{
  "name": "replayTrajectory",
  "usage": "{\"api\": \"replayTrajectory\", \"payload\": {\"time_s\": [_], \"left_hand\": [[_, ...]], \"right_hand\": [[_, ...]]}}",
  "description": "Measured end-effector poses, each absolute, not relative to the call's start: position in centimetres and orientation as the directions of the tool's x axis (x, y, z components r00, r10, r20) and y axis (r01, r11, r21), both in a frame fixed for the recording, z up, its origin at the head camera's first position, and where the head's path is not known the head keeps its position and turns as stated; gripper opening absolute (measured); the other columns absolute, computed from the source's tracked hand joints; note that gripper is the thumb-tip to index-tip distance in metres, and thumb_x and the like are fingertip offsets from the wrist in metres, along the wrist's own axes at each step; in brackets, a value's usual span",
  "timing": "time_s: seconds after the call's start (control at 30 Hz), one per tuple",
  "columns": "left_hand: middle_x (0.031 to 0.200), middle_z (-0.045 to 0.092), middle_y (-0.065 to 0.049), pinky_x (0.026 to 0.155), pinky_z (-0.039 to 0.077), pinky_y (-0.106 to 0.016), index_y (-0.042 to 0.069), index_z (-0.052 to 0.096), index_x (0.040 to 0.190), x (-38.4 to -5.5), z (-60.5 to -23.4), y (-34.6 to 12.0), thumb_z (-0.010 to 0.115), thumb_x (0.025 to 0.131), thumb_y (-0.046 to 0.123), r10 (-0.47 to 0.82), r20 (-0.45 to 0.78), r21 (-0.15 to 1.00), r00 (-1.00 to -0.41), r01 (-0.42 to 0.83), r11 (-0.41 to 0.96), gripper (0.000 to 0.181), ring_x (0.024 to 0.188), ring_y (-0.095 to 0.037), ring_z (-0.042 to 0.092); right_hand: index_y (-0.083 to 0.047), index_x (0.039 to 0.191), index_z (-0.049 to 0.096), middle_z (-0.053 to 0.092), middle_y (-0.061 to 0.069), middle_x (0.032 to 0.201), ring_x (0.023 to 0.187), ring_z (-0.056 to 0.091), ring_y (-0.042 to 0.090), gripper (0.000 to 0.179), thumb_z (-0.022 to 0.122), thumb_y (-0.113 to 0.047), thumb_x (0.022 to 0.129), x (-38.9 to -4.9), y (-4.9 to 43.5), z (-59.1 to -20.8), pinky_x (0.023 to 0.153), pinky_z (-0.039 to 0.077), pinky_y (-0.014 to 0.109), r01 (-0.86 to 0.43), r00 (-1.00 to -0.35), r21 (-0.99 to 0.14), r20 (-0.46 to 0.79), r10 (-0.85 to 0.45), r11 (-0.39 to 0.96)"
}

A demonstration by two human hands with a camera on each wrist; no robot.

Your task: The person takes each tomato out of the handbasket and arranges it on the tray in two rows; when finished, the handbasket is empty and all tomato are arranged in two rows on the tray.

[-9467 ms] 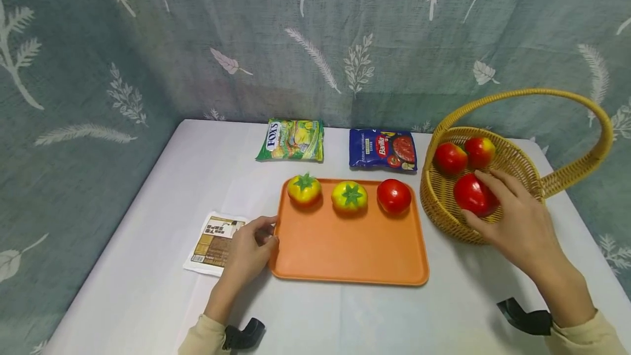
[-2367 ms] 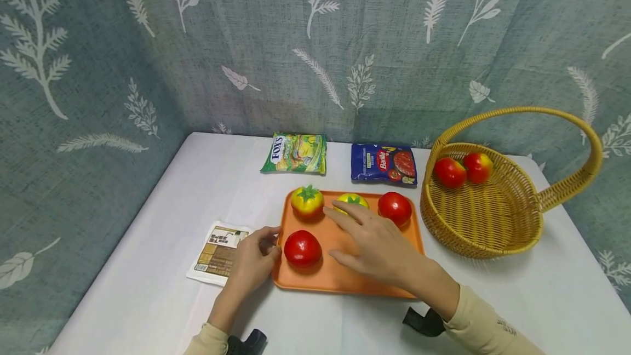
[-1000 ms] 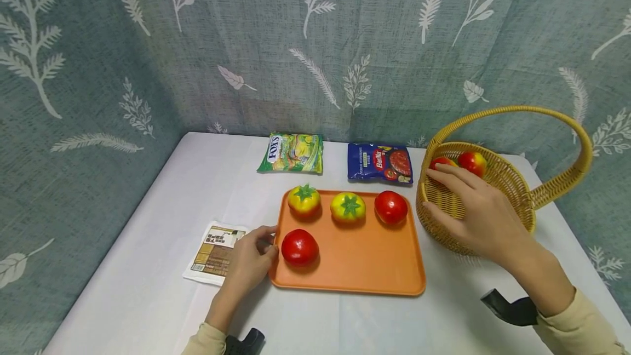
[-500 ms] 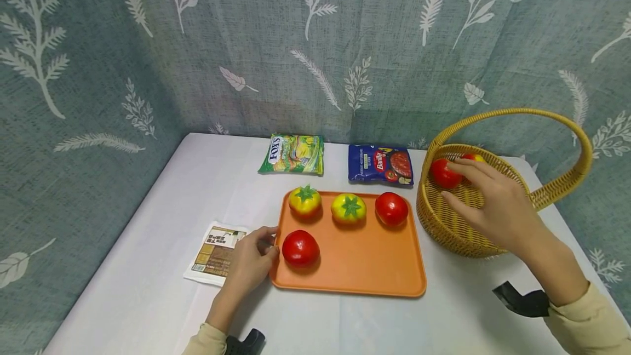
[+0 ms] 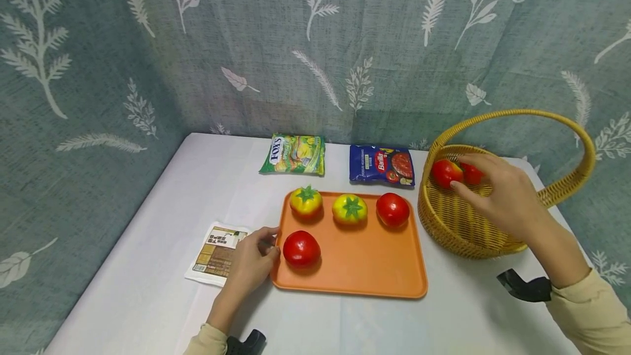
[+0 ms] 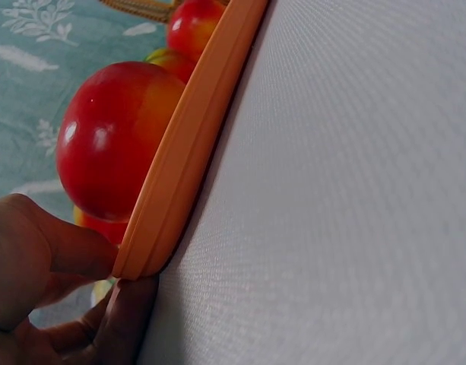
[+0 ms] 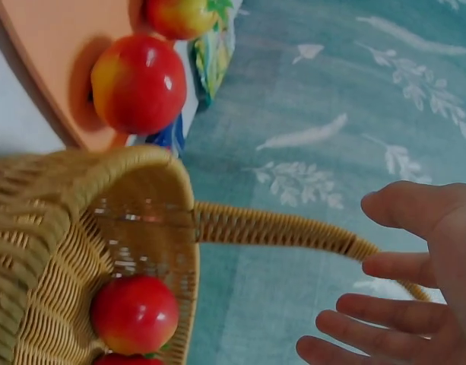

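Note:
My left hand pinches the left rim of the orange tray; in the left wrist view the fingers lie above and below that rim. On the tray sit a red tomato at front left and, along the back, two yellow-red tomatoes with green tops and another red one. My right hand is over the wicker basket, fingers spread, by the partly hidden right tomato. Left of it lies another tomato. In the right wrist view the right hand holds nothing.
The basket's tall handle arches over its opening. Behind the tray lie a green candy bag and a blue Barilla pouch. A white-and-brown packet lies left of the tray, partly behind the left hand. A patterned cloth hangs behind the table.
A red tomato has gone from the basket, where my right hand held it, to the tray's front left. My right hand has since returned to the basket. My left hand stayed at the rim.

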State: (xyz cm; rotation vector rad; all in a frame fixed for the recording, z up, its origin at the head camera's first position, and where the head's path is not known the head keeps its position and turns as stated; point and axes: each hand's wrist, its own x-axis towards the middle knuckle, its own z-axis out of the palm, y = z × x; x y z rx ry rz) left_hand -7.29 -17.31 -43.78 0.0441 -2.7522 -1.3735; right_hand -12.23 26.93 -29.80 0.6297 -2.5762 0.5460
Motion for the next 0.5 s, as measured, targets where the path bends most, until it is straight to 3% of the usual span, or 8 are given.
{"api": "replayTrajectory", "payload": {"time_s": [0.5], "left_hand": [[0.087, 0.065, -0.004, 0.061, 0.047, -0.027, 0.008, 0.072, 0.119, -7.3, -44.0, -17.5, 0.068, 0.082, -0.002, -0.057, 0.052, 0.802, -0.997, 0.007, 0.597, 0.039, 0.07, -0.014, 0.057]], "right_hand": [[0.006, 0.122, 0.064, 0.064, 0.03, 0.113, 0.089, 0.063, 0.046, 0.042, 0.073, -0.017, 0.089, -14.6, 28.9, -30.7, 0.073, 0.049, 0.062, -0.395, -0.885, -0.27, 0.366, -0.286, 0.878]]}}
